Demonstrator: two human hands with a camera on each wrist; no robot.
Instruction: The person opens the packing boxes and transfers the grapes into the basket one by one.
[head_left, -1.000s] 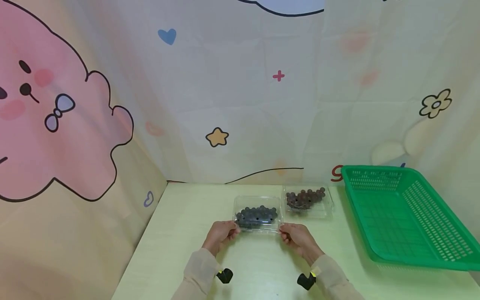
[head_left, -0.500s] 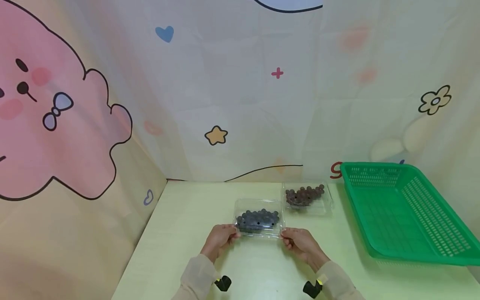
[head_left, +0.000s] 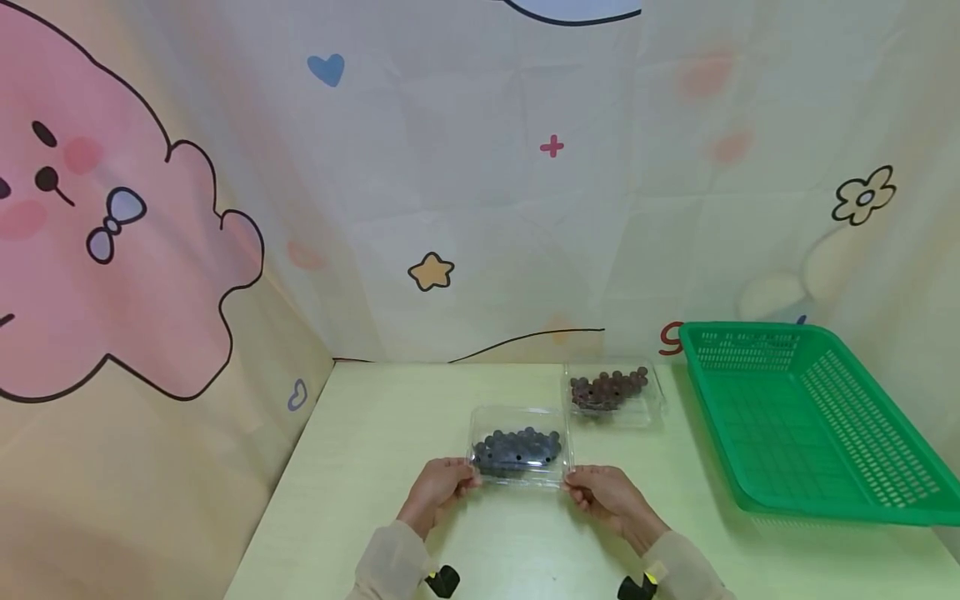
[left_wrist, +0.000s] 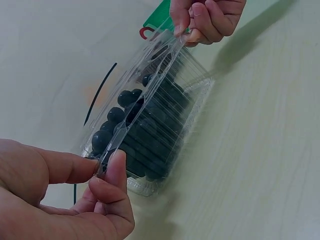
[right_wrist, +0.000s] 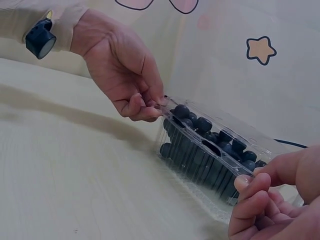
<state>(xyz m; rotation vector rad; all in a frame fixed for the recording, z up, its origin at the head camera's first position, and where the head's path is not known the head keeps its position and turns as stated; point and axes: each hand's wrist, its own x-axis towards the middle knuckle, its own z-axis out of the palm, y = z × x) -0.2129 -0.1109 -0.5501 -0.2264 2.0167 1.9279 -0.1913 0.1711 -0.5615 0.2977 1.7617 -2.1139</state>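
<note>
A: How are the hands set?

B: Both pinch narrowly, thumb against finger. The left hand (head_left: 441, 487) has one near corner of the rim, the right hand (head_left: 611, 498) the other.

A: On what?

B: A clear box (head_left: 517, 417), its lid down.

A: Why by the corners?

B: I'd judge that a pinch at each end keeps it level and steady, and the thin rim gives fingertips something to catch without squashing the contents.

A: So where does the box lie?

B: Between the two pinches and stretching away beyond them. The dark grapes (head_left: 517, 452) sit inside, just past the fingertips. Whether its base touches the table (head_left: 360, 433), I can't tell.

A: And farther out?

B: Beyond the right-hand pinch, just past the box's far corner, stands a second clear box (head_left: 637, 414) with reddish grapes (head_left: 609, 390). A green basket (head_left: 810, 450) is well off to the right of the grip, perhaps kept there to leave both arms room. Behind everything hangs a printed cloth (head_left: 480, 192).
</note>
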